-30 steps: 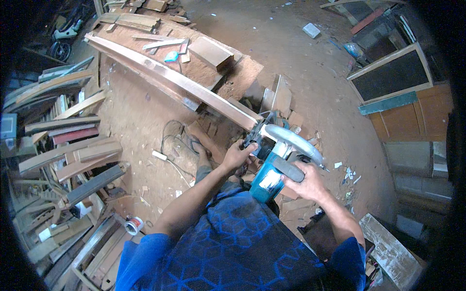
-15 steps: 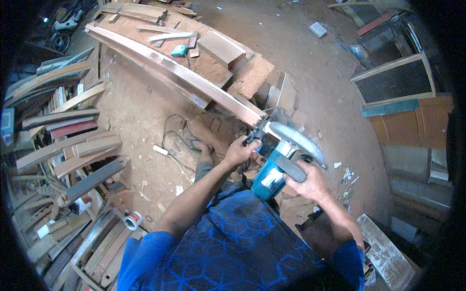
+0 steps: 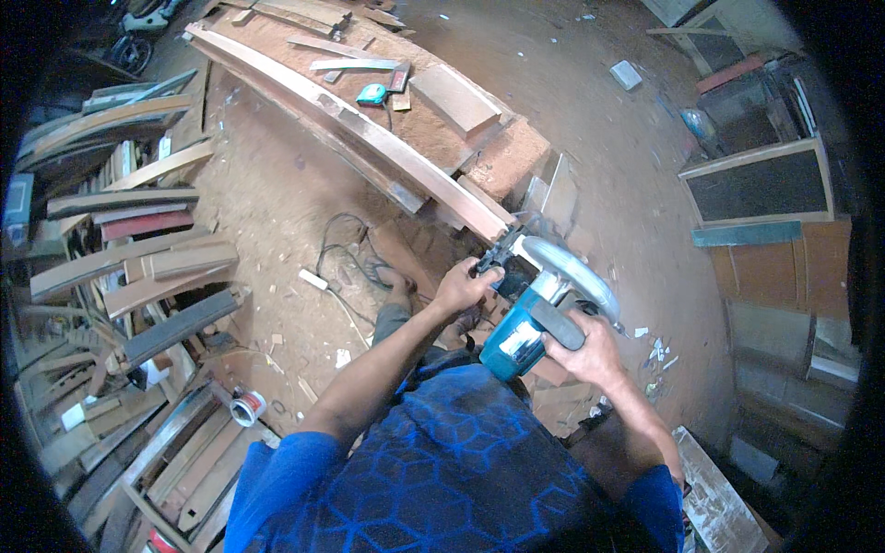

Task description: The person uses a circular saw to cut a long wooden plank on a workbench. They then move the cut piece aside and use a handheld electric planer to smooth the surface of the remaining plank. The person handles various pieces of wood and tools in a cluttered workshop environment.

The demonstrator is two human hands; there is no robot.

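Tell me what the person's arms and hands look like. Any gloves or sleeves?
No gloves: the left hand and right hand are bare. Both forearms are bare too. Short bright blue sleeves cover the upper arms, part of a blue shirt with a dark hexagon pattern. No watch or rings can be seen.

Sawdust floor (image 3: 277, 203), stacked planks (image 3: 120, 267).

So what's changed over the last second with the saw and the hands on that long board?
Very little. The whole view has slid slightly, as from a small head move. The teal circular saw sits at the near end of the long board as before. The left hand still grips its front and the right hand its rear handle. The tape measure on the bench has not moved.
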